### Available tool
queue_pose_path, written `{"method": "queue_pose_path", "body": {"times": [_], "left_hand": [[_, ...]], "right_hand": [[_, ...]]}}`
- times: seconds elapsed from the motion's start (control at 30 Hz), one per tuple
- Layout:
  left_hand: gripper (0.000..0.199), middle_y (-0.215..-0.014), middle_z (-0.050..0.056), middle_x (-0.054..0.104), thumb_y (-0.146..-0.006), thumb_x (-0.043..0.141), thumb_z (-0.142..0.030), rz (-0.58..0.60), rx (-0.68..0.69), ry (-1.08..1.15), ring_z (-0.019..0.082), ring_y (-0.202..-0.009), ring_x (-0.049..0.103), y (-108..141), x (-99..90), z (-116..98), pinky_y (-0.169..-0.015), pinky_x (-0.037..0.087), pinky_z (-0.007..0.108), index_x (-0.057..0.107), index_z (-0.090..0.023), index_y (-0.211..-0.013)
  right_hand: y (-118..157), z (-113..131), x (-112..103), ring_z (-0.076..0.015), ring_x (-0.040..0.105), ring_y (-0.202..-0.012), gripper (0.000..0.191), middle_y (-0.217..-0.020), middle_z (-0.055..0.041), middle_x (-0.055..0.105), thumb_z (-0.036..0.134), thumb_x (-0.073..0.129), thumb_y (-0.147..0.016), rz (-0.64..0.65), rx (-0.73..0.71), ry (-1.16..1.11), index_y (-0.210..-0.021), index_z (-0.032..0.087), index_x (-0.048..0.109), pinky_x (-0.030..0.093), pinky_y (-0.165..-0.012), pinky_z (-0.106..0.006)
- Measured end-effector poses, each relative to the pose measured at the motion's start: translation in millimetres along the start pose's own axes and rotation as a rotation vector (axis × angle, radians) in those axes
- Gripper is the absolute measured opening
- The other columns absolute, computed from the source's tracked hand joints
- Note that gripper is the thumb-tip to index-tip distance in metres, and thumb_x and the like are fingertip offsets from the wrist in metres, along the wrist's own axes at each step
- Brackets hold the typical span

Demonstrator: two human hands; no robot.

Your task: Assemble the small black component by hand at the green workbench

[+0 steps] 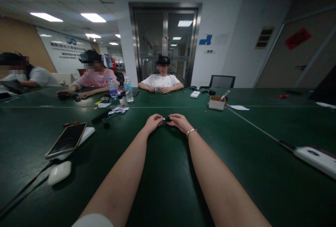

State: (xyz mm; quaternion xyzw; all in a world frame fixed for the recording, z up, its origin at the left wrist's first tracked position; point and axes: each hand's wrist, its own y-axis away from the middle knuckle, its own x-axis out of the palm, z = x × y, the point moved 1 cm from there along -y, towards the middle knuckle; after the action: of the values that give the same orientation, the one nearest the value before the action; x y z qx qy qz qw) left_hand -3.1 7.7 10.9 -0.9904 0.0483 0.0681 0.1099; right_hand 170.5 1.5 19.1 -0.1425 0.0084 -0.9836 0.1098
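Observation:
Both my arms reach forward over the dark green table (pixel 168 157). Between my hands is a small dark object (pixel 167 119) with a light, metallic-looking end on its left. My left hand (pixel 154 122) pinches the light end with its fingertips. The dark part is gripped by the fingers of my right hand (pixel 180 122), whose wrist wears a silver bracelet (pixel 191 132). What the object is exactly is too small to tell.
A phone (pixel 68 139) on a white item and a white case (pixel 60 173) lie at left. Bottles (pixel 128 90) and papers (pixel 118 110) stand farther back. At right are a small box (pixel 216 103) and a white power strip (pixel 315 157). Several people sit around the table.

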Motion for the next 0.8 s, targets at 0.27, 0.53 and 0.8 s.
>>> {"method": "queue_pose_path", "body": {"times": [0.27,0.53,0.8], "left_hand": [[0.012,-0.065,0.002,0.062,-0.072,0.063,-0.02,-0.013,-0.015,0.029,0.008,-0.054,0.055,0.8,0.8,-1.3,-0.053,0.043,0.021,0.06,-0.012,-0.081],[0.014,-0.06,0.0,0.059,-0.075,0.06,-0.026,0.02,-0.002,0.042,0.008,-0.049,0.052,0.5,0.7,-1.4,-0.051,0.042,0.021,0.058,-0.013,-0.081],[0.017,-0.062,0.003,0.061,-0.071,0.066,-0.024,0.014,-0.022,0.025,0.009,-0.052,0.054,1.8,1.3,-2.0,-0.054,0.043,0.023,0.06,-0.011,-0.081]], "right_hand": [[1.2,1.1,1.1,-0.0134,0.068,-0.056,0.011,-0.074,-0.0072,0.067,0.002,0.057,-0.079,-0.012,0.007,0.0,-0.087,0.008,0.059,0.059,-0.061,-0.023],[1.0,0.8,1.4,-0.0138,0.068,-0.057,0.011,-0.075,-0.007,0.067,0.002,0.058,-0.079,-0.013,0.005,-0.002,-0.087,0.009,0.059,0.06,-0.062,-0.025],[1.4,0.6,0.6,-0.0145,0.068,-0.058,0.012,-0.076,-0.0073,0.067,0.004,0.061,-0.077,-0.005,0.004,0.0,-0.088,0.009,0.059,0.06,-0.062,-0.026]]}}
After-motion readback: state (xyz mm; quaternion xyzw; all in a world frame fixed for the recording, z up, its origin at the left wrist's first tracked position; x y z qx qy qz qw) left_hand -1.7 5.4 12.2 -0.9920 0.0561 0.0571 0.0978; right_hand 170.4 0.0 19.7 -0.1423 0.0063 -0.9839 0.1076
